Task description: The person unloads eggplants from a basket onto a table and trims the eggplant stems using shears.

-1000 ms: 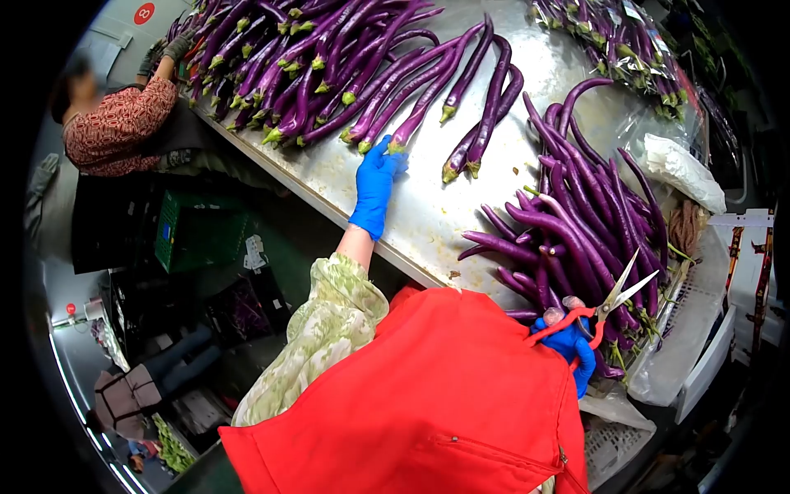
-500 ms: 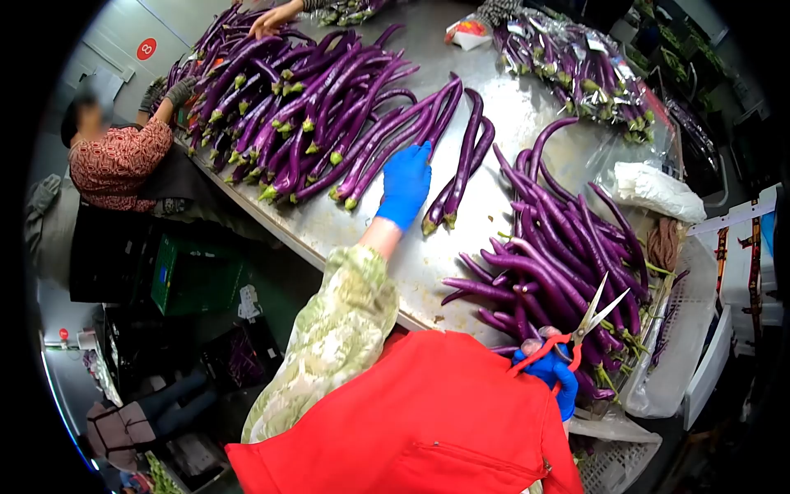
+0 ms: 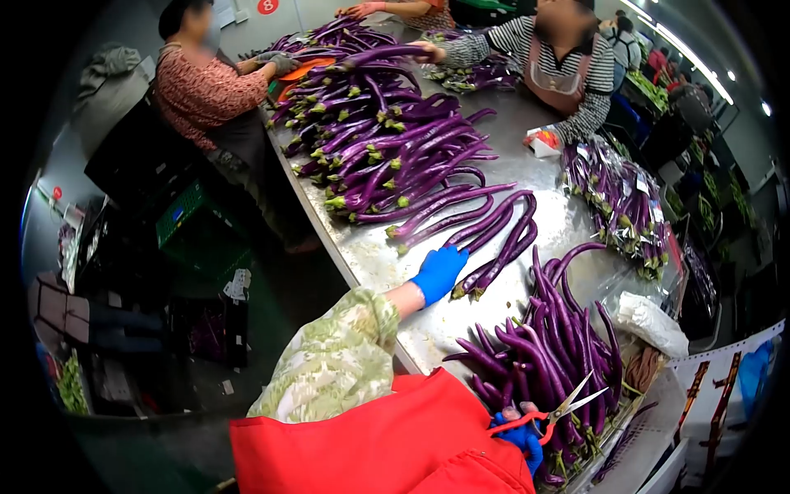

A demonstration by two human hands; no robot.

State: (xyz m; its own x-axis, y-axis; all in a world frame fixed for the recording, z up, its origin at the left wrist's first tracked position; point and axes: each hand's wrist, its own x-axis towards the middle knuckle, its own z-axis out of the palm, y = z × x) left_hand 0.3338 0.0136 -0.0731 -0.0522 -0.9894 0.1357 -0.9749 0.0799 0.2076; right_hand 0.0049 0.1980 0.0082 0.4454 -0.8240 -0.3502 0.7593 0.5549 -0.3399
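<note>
My left hand [image 3: 442,272], in a blue glove, is closed over the stem end of a long purple eggplant that lies on the metal table [image 3: 428,329]. Just right of it rest a few loose eggplants [image 3: 506,255], side by side. My right hand [image 3: 520,435], also gloved in blue with some fingertips showing, holds red-handled scissors [image 3: 550,418] whose blades are apart and point to the upper right. A pile of eggplants [image 3: 559,350] lies beside the scissors. A larger heap [image 3: 395,148] covers the far left part of the table.
Bagged eggplants [image 3: 621,202] and a white bundle [image 3: 650,323] lie along the right side. One person [image 3: 197,90] stands at the left edge. Another in striped sleeves [image 3: 568,66] reaches over the far heap. A green crate [image 3: 197,230] is on the floor at left.
The view has swung up, showing more people across the table. My left hand has brought an eggplant beside the loose ones on its right. My right hand still holds the scissors.
</note>
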